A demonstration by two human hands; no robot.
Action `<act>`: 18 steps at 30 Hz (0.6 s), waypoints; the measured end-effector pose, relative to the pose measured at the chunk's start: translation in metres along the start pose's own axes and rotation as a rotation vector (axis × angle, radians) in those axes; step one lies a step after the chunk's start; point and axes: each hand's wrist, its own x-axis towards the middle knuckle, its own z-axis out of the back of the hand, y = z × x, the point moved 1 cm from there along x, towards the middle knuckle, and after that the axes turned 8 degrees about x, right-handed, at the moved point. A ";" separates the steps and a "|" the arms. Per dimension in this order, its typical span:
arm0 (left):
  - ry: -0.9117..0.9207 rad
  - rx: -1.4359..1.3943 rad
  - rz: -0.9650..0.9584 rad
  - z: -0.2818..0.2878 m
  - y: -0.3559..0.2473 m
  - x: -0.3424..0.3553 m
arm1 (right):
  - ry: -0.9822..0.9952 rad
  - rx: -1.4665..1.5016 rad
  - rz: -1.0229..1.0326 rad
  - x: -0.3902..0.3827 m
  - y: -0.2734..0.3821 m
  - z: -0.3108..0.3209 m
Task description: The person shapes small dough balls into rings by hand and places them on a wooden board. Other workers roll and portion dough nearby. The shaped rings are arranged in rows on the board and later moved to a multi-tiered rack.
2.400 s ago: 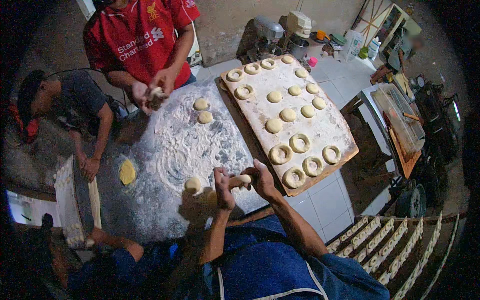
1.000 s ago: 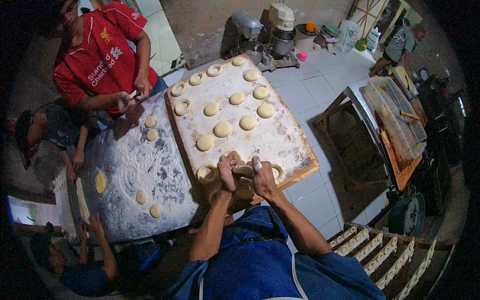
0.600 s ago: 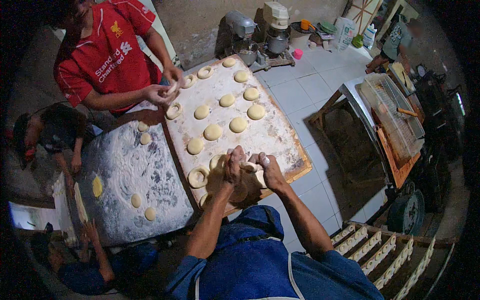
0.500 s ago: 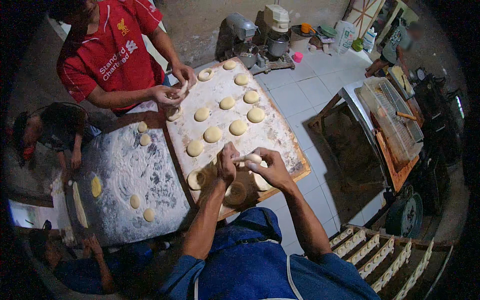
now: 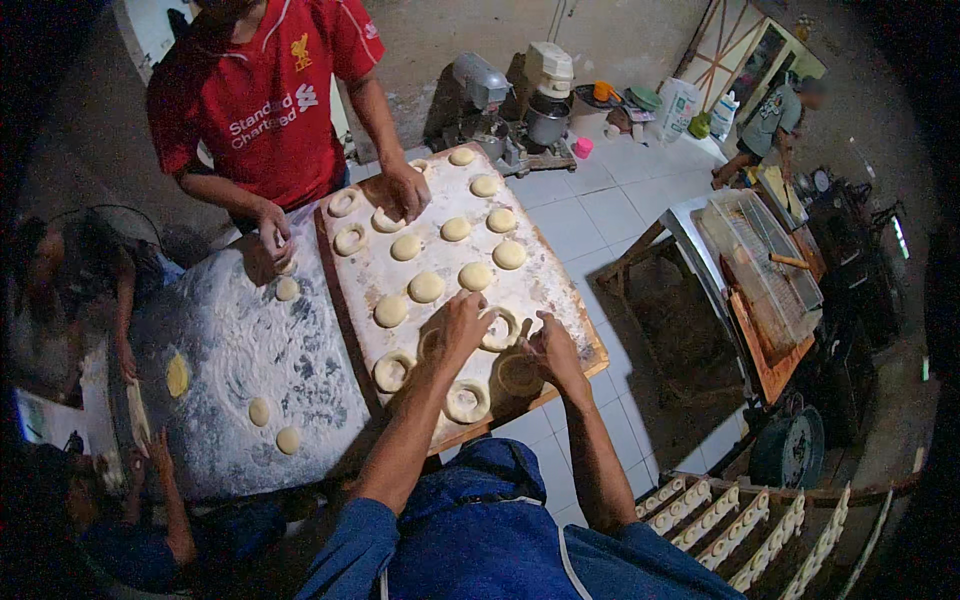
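Between my two hands a pale dough ring (image 5: 514,332) lies on the floured wooden board (image 5: 550,290). My left hand (image 5: 463,322) is over the board, its fingertips at the near edge of a round dough piece (image 5: 475,276) and its thumb beside the ring. My right hand (image 5: 553,353) hovers right of the ring, fingers apart and holding nothing. Closer to me lies another dough ring (image 5: 483,401), with one more ring (image 5: 380,373) to its left. Several flat dough rounds sit farther up the board. Part of the board under my left forearm is hidden.
Across the board, a co-worker in a red shirt (image 5: 280,110) has one hand on a dough ring. Left stands a floured table (image 5: 320,350) with dough pieces and other people around it. Mixers (image 5: 548,110) stand behind; a metal-topped stand (image 5: 690,230) and rows of dough rings (image 5: 720,530) are right.
The ring between my hands has gone down onto the board, and my hands have parted. The co-worker's hands have separated, setting a ring on the board, one hand moving to the floured table.
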 end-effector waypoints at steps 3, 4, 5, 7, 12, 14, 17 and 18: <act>-0.156 0.106 -0.029 0.023 -0.020 -0.027 | -0.013 0.107 0.001 -0.009 0.000 -0.003; -0.188 0.156 -0.007 0.038 -0.026 -0.041 | 0.050 0.192 -0.106 -0.015 0.015 0.007; -0.287 0.114 -0.032 0.038 -0.009 -0.057 | -0.042 0.353 -0.055 -0.022 0.023 0.008; -0.322 0.028 0.056 0.074 0.018 -0.107 | -0.078 0.603 -0.120 -0.046 0.028 0.007; -0.619 0.238 0.580 0.125 0.184 -0.283 | -0.076 0.571 -0.247 -0.070 0.099 0.004; -0.507 0.443 0.615 0.145 0.204 -0.309 | -0.015 0.700 -0.221 -0.072 0.120 -0.023; -0.336 0.448 0.593 0.178 0.202 -0.318 | 0.285 0.630 -0.243 -0.069 0.156 -0.074; -0.291 0.288 0.622 0.180 0.207 -0.315 | 0.365 0.477 -0.107 -0.071 0.154 -0.095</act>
